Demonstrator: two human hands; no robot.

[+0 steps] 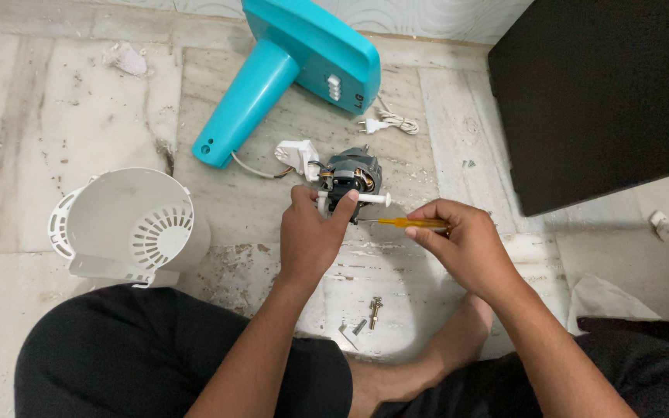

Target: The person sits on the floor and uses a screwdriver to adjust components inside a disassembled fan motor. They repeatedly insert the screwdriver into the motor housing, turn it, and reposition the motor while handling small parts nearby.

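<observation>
Nearest, loose screws and a bolt (373,311) lie on the marble floor (32,139) at six o'clock of the hands; a white vented housing (129,224) rests at nine o'clock; the left hand (309,236) is closed around the fan motor (350,176), thumb on its white shaft (369,199); the right hand (462,244) pinches a yellow-handled screwdriver (408,223), tip toward the motor; the motor is dark grey with copper windings; beyond, at twelve o'clock, a teal fan base (296,62) and white plug (385,124); a black panel (598,93) stands at two o'clock.
</observation>
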